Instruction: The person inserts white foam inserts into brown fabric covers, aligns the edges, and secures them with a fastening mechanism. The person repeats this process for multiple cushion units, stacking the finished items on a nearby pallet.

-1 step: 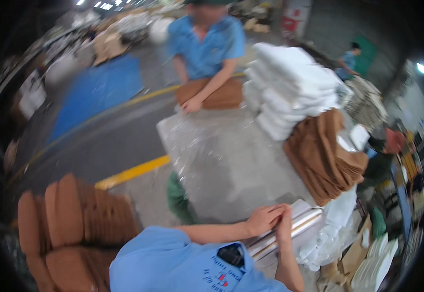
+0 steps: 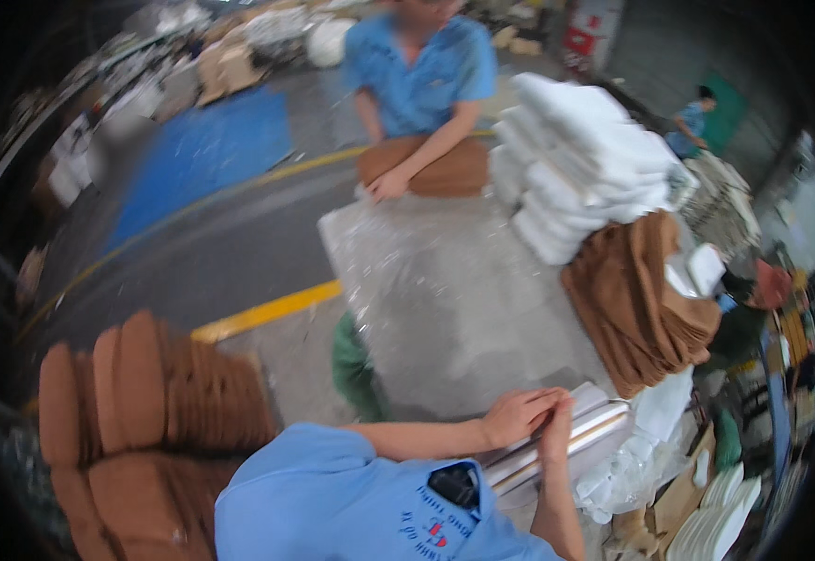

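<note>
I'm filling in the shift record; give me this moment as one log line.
left hand: touching right hand | nearest: shiny pale bundle | table: clear plastic | co-worker's hand: at brown bundle

Two bare hands (image 2: 524, 418) and two blue-shirted co-workers (image 2: 418, 79) in view!
Count along: one long, pale, tan-striped object (image 2: 604, 417), one broad grey tabletop (image 2: 463, 318), one slumped brown fabric pile (image 2: 639, 299), one flat blue floor sheet (image 2: 206, 154).
</note>
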{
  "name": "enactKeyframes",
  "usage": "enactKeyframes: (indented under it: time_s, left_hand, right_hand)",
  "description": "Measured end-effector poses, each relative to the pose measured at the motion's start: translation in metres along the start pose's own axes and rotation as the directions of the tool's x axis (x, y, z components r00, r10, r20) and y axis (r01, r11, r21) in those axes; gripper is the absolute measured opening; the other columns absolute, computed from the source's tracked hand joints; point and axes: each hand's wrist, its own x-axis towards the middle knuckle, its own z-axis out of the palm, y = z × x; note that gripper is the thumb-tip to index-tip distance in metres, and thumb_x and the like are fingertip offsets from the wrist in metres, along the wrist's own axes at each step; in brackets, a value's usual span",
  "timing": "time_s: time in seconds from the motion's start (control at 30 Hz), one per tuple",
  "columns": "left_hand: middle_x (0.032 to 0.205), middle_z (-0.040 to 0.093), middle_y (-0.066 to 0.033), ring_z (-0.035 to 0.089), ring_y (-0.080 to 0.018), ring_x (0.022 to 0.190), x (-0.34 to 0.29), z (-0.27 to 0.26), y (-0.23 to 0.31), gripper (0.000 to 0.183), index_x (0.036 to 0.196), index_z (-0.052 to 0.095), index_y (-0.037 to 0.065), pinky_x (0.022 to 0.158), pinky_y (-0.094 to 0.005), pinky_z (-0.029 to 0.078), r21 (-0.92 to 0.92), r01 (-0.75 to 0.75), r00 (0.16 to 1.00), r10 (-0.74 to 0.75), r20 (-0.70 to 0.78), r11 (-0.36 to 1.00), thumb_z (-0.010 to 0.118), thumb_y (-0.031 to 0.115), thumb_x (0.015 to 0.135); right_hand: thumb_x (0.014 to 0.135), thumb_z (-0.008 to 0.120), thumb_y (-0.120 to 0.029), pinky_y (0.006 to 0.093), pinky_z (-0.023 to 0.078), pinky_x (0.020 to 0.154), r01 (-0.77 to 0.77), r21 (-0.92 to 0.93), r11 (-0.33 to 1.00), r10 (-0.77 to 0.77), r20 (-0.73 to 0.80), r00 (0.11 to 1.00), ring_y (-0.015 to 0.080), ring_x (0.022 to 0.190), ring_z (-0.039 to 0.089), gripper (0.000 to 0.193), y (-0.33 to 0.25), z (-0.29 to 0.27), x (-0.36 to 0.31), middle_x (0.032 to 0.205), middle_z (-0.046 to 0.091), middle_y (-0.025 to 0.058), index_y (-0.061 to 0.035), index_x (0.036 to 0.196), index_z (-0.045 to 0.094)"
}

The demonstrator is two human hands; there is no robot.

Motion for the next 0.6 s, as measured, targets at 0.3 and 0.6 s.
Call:
enactKeyframes:
  time_s: [0.3, 0.6]
  left_hand:
    - [0.105, 0.077, -0.0124, 0.075, -0.0239, 0.092, -0.030, -0.041, -0.050, 0.020, 0.115, 0.076, 0.009, 0.079, -0.0373, 0.058, -0.203, 0.528, 0.808, -0.561, -0.179, 0.825, 0.068, 0.014, 0.098]
    - [0.097, 0.079, -0.0136, 0.075, -0.0272, 0.090, -0.152, -0.248, -0.214, 0.021, 0.105, 0.080, 0.006, 0.084, -0.0389, 0.057, -0.199, 0.836, 0.122, -0.529, -0.840, 0.510, 0.071, 0.019, 0.091]
  right_hand:
    - [0.110, 0.040, -0.061, 0.0364, 0.050, 0.095, 0.195, -0.263, 0.945, -0.179, 0.084, 0.980, 0.0222, 0.121, 0.059, 0.069, -0.011, 0.018, -0.001, 0.148, 0.051, 0.0103, -0.0092, 0.157, 0.041]
    - [0.111, 0.045, -0.050, 0.0366, 0.053, 0.089, 0.274, -0.255, 0.927, -0.289, -0.022, 0.957, 0.0240, 0.111, 0.064, 0.061, -0.005, 0.005, -0.006, 0.140, 0.056, 0.0142, 0.0000, 0.145, 0.051]
